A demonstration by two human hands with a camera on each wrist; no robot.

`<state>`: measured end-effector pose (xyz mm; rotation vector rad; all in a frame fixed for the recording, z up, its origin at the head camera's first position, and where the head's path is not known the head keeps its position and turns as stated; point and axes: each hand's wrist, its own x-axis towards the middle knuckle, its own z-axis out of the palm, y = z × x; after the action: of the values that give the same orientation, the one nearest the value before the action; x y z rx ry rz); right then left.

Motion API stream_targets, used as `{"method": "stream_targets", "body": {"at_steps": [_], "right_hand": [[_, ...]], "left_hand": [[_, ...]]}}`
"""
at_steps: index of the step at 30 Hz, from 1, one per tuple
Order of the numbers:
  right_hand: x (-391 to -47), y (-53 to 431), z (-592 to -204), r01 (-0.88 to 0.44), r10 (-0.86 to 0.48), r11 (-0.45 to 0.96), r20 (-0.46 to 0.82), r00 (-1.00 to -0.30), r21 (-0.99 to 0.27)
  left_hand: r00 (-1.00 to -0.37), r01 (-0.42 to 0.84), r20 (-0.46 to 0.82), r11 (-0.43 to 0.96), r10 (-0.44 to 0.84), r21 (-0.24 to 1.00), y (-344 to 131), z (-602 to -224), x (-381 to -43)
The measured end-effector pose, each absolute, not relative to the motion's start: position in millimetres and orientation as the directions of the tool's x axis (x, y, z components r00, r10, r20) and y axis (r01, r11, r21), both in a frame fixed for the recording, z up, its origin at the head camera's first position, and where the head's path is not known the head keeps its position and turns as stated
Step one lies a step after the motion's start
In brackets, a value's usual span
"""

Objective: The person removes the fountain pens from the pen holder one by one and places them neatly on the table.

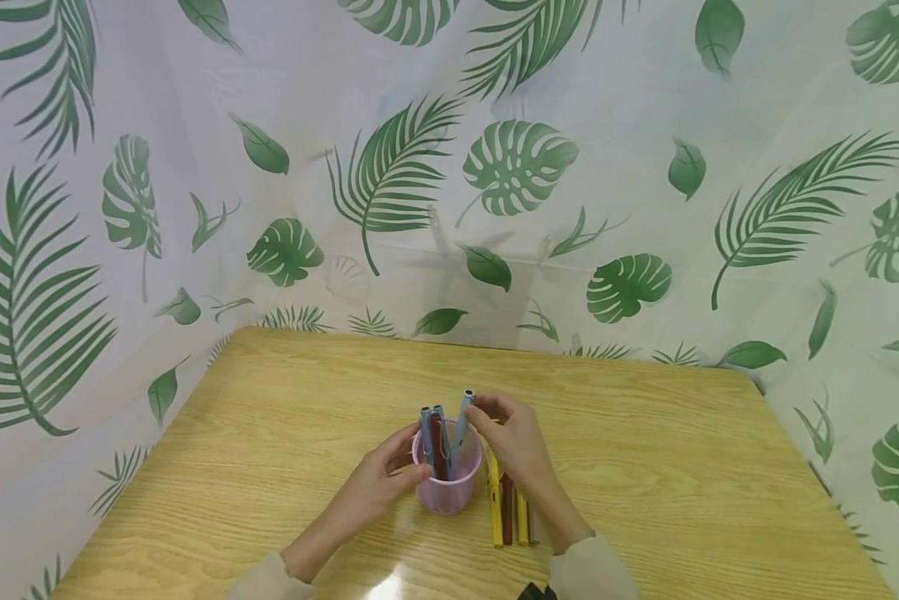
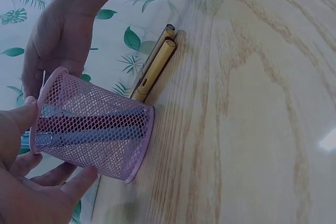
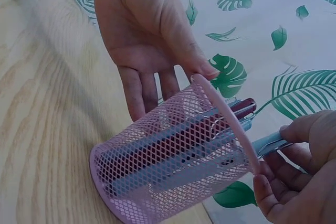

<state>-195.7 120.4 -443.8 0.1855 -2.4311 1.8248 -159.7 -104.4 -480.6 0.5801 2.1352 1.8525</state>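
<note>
A pink mesh pen cup stands upright on the table. My left hand grips its side, thumb on the near rim and fingers round the far left; the left wrist view shows those fingers against the mesh. My right hand pinches a light blue pen near its upper end, its lower part inside the cup, leaning right. A dark red pen and a couple of other light blue pens stand in the cup, seen through the mesh in the right wrist view.
Right of the cup, beneath my right wrist, lie a yellow pen, a brown-red pen and another yellow pen side by side, with a greyish one partly hidden. A leaf-patterned curtain hangs behind the wooden table.
</note>
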Motion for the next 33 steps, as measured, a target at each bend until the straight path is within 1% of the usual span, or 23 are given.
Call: {"method": "stream_targets", "body": {"at_steps": [10, 15, 33], "right_hand": [[-189.9, 139.0, -435.5, -0.14, -0.039, 0.183, 0.135, -0.99, -0.973], [-186.9, 144.6, -429.0, -0.153, -0.03, 0.126, 0.15, -0.988, -0.98], [-180.2, 167.4, -416.0, -0.201, 0.015, 0.09, 0.203, -0.979, -0.975]], "left_hand": [[-0.88, 0.147, 0.071, 0.127, 0.469, 0.981, -106.1, -482.1, -160.7], [-0.881, 0.154, 0.077, 0.129, 0.467, 0.98, -105.9, -482.5, -160.7], [-0.892, 0.151, 0.069, 0.152, 0.447, 0.977, -103.8, -483.5, -159.0]]}}
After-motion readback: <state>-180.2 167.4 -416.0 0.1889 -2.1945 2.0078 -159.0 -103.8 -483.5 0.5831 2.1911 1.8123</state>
